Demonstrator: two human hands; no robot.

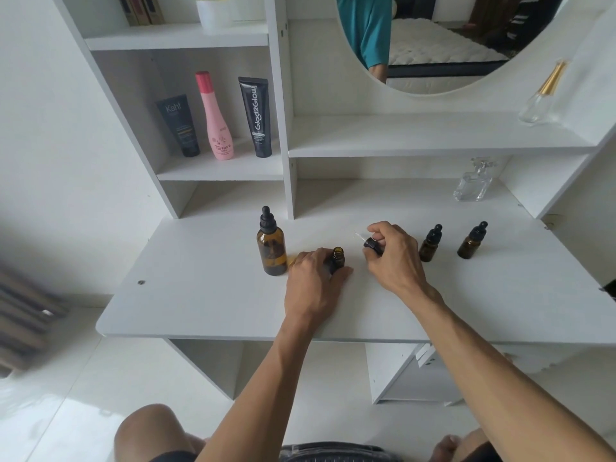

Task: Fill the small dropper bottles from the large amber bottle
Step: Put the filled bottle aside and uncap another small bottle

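Observation:
The large amber bottle (271, 250) stands capped on the white desk (200, 295), left of centre. Just to its right, my left hand (315, 281) grips a small amber dropper bottle (336, 260) whose mouth is uncovered. My right hand (393, 255) holds that bottle's black dropper cap (372, 245) tilted, with the glass pipette (360, 235) pointing up and left, clear of the bottle. Two more small dropper bottles (430, 244) (471, 241) stand capped at the right.
A clear glass perfume bottle (475, 181) stands at the back right under a shelf. Another clear bottle with a gold cap (543, 95) sits on the upper shelf. Three cosmetic containers (218, 118) occupy the left shelf. An oval mirror (443, 41) hangs behind.

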